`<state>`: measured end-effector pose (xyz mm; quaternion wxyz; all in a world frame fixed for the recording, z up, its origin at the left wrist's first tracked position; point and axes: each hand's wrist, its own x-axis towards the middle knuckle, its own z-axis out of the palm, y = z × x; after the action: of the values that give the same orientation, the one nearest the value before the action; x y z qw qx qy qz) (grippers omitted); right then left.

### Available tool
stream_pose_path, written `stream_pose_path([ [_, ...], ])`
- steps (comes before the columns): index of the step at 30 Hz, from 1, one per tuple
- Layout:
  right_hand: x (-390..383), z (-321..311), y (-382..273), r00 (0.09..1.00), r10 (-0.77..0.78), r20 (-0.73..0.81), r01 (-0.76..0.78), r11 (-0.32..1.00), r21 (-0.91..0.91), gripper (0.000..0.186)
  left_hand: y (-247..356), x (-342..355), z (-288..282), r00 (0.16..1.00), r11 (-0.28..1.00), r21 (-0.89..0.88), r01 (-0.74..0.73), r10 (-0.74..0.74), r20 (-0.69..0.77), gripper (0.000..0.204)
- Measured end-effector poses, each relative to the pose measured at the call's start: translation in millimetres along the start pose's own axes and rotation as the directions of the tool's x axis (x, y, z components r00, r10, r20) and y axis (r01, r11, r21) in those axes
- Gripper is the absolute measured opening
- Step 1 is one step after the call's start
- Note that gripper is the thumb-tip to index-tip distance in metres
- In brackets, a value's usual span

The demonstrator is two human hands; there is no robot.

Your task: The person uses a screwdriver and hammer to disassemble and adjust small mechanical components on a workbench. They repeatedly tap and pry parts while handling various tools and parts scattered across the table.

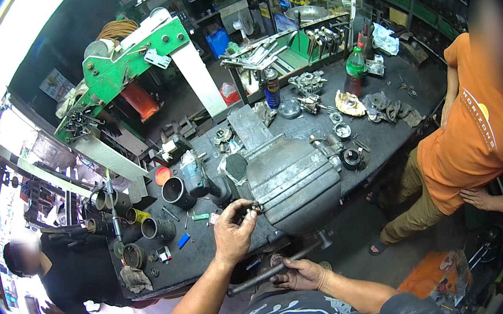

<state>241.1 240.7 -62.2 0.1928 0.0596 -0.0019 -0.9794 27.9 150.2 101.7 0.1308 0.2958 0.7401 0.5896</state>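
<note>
On the far left, a person in a black top (72, 273) stands beside the dark workbench (212, 248). Short metal pipes (154, 227) lie on the bench, well to the left of the fingers of the left hand (232, 230).

The left hand is up over the bench edge. Its thumb and fingers (242, 211) are pinched together on a small metal part (256, 207). The part sticks out just past the fingertips and sits right at the jaws of the big grey vise (294, 180). I cannot tell if the part touches the vise. A small green thing (200, 216) and a small blue thing (183, 240) lie on the bench to the left of those fingers.

Lower down, the right hand (302, 273) is curled around the long vise handle bar (265, 273). The fingers wrap the bar tight, and the bar runs out to the left of them.

Behind the vise, far from both hands, the bench holds a spray can (271, 88), a green bottle (354, 68) and many small metal parts.

On the right, a person in an orange shirt (473, 138) stands by the bench, well away from the fingers.
</note>
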Motion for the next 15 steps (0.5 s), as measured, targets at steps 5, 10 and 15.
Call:
stream_pose_path([
  [5,-1,-6,-8,0.999,0.043,0.021,-0.041,0.997,-0.064,0.051,-1,-2,-2,0.999,0.998,-0.054,0.016,-0.015,0.029,0.029],
  [10,-26,-35,-15,0.987,0.073,-0.143,-0.083,0.994,-0.07,0.071,-10,-4,1,0.999,0.994,-0.104,0.033,-0.031,0.026,0.034],
  [15,-63,-35,-31,0.945,0.042,-0.324,-0.115,0.971,-0.208,0.077,-13,-8,4,0.999,0.983,-0.183,0.026,-0.034,-0.038,0.038],
])
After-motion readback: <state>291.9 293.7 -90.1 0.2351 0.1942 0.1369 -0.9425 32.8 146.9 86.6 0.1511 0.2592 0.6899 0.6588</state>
